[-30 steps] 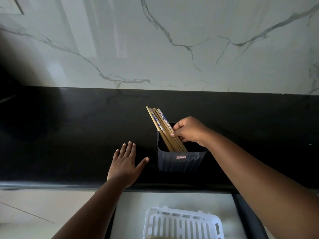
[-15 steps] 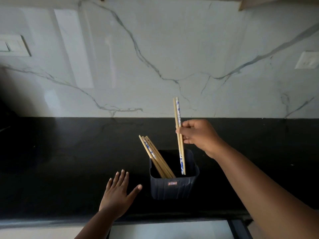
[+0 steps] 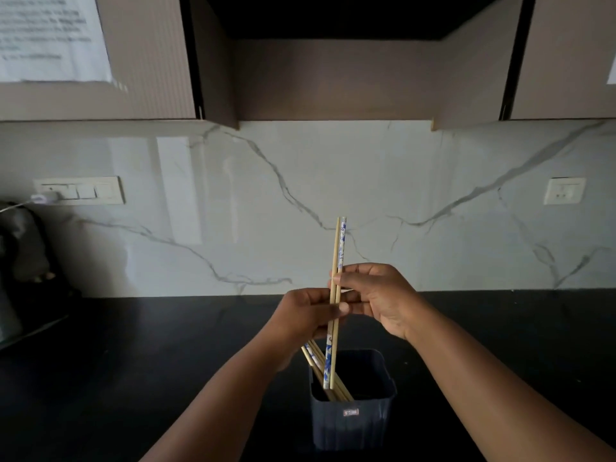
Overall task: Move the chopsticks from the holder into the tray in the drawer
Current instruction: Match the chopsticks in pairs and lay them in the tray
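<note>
Single head-mounted wide-angle cam, no 2nd view. Looks forward and slightly down across the black stone worktop (image 3: 133,378) toward the white veined marble backsplash (image 3: 416,181); the brown wall cabinets (image 3: 333,78) fill the top of frame. Close range: forearms enter from the bottom edge, worktop's near edge out of frame.

Dim, underexposed scene; glossy backsplash (image 3: 300,201) shows window glare, edges bowed and soft.

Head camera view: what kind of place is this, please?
Most likely a home kitchen: a black countertop under a marble-look backsplash, wall cabinets above, and a dark holder with chopsticks in it.
</note>
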Demonstrator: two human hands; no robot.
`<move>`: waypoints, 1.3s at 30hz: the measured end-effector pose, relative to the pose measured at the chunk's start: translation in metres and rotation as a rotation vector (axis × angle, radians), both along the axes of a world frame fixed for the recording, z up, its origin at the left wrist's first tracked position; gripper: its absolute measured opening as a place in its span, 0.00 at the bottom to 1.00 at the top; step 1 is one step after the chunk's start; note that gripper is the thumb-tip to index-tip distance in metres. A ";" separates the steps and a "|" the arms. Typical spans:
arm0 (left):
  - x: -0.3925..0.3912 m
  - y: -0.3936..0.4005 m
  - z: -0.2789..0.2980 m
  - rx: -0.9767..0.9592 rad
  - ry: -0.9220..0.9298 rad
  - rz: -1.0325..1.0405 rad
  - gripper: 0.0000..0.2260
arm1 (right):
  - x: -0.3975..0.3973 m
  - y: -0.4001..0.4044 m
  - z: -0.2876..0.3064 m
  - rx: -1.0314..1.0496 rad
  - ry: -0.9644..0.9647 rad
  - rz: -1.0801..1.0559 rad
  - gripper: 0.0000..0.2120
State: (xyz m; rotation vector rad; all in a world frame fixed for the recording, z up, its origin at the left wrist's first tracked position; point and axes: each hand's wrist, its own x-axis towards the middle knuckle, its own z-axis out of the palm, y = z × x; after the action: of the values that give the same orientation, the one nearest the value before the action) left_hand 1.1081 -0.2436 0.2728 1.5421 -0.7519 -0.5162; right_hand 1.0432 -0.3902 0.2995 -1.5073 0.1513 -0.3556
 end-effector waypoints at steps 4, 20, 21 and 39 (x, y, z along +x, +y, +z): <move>0.000 0.005 -0.002 0.004 0.019 0.024 0.09 | -0.003 0.010 0.001 -0.063 0.005 -0.039 0.04; 0.017 0.020 0.002 -0.186 0.392 -0.082 0.15 | -0.045 0.004 0.026 -1.799 -0.872 -0.096 0.13; 0.018 0.021 0.003 -0.194 0.408 -0.102 0.16 | -0.044 0.001 0.018 -1.874 -0.872 -0.054 0.13; 0.008 0.015 -0.012 -0.084 0.458 -0.265 0.12 | -0.035 -0.008 -0.035 -1.859 -0.833 -0.045 0.12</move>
State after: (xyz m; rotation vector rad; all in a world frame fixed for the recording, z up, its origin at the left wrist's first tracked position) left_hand 1.1164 -0.2286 0.2612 1.1880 -0.6115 -0.9841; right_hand 1.0081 -0.3981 0.2644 -2.9343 -1.1148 -1.3331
